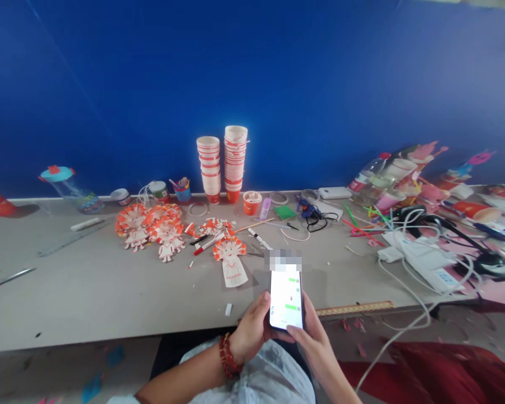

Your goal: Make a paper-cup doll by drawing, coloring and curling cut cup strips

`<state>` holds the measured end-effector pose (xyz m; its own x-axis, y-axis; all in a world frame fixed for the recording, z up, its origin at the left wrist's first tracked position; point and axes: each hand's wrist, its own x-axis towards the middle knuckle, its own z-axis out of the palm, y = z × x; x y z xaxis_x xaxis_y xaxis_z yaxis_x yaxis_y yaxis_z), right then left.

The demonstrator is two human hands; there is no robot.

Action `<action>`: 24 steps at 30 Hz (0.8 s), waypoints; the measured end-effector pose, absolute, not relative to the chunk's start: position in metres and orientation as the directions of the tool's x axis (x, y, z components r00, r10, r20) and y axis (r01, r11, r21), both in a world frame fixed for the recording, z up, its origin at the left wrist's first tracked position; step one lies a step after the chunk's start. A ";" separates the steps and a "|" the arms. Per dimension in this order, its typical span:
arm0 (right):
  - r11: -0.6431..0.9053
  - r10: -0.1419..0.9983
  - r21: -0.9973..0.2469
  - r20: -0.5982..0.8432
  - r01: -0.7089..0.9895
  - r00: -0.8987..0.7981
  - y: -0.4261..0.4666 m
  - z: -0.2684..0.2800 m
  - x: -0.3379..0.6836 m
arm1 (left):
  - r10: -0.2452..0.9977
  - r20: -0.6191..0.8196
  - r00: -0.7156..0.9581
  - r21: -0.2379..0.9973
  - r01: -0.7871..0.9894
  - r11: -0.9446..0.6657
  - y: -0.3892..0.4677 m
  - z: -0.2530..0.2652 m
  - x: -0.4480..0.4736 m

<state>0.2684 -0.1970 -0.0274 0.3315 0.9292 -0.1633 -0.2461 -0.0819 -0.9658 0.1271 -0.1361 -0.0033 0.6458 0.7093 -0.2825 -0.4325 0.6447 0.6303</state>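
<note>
A smartphone (285,297) with a lit chat screen is held upright over the table's front edge. My left hand (252,328) grips its left side, with a red beaded bracelet on the wrist. My right hand (311,331) wraps the right side, its thumb on the lower screen. Just beyond the phone lies a paper-cup figure (231,262) with an orange fringe and a drawn dress. More such cut-cup figures (151,227) are piled to its left. A red marker (208,245) and a white marker (260,239) lie near them.
Two tall stacks of paper cups (235,163) stand against the blue wall. At right are a power strip (431,264) with tangled white cables, a plastic bottle (368,173) and crafted cups. Scissors (8,279) lie far left; a wooden ruler (356,308) lies along the front edge.
</note>
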 end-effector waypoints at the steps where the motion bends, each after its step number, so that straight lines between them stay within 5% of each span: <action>1: -0.089 0.929 -0.966 -0.168 -0.241 0.328 -0.197 -0.027 0.268 | 0.711 -0.284 0.644 0.628 -0.436 0.645 -0.136 -0.004 0.127; 17: -0.100 0.935 -0.958 -0.183 -0.267 0.305 -0.198 -0.027 0.269 | 0.711 -0.259 0.654 0.627 -0.446 0.639 -0.136 -0.002 0.126; 24: -0.043 0.947 -0.913 -0.167 -0.405 0.275 -0.198 -0.026 0.272 | 0.704 -0.274 0.656 0.607 -0.450 0.655 -0.138 -0.002 0.130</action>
